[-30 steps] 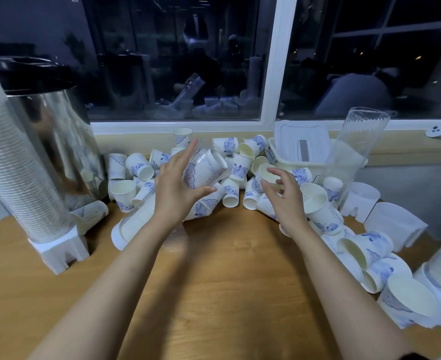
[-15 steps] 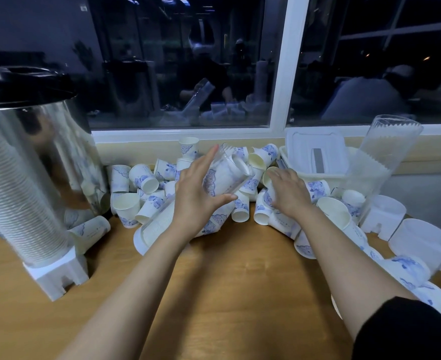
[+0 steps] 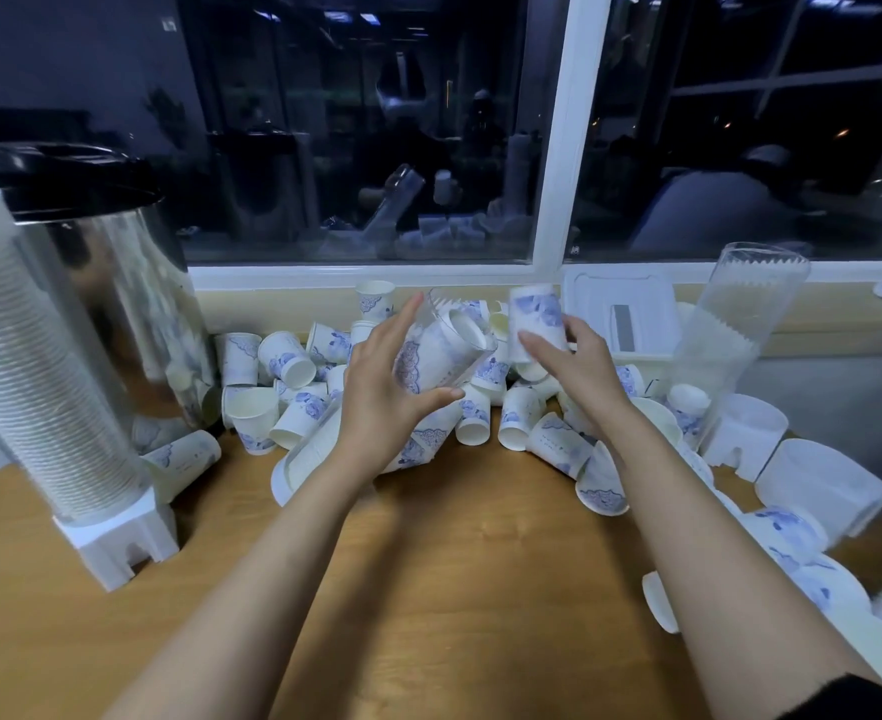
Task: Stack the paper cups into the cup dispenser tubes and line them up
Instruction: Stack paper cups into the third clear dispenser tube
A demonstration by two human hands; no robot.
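Gripping a clear dispenser tube (image 3: 444, 356) in the left hand (image 3: 384, 394), fingers wrapped around it, tilted with its open mouth toward one o'clock. Pinching a blue-patterned paper cup (image 3: 536, 317) in the right hand (image 3: 579, 368), raised at three o'clock of that mouth, just beside it. Lying jumbled on the wooden table (image 3: 428, 589) at twelve o'clock: loose cups (image 3: 293, 374).

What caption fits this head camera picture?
Left hand tilts clear plastic dispenser tube; right hand lifts blue-patterned paper cup.
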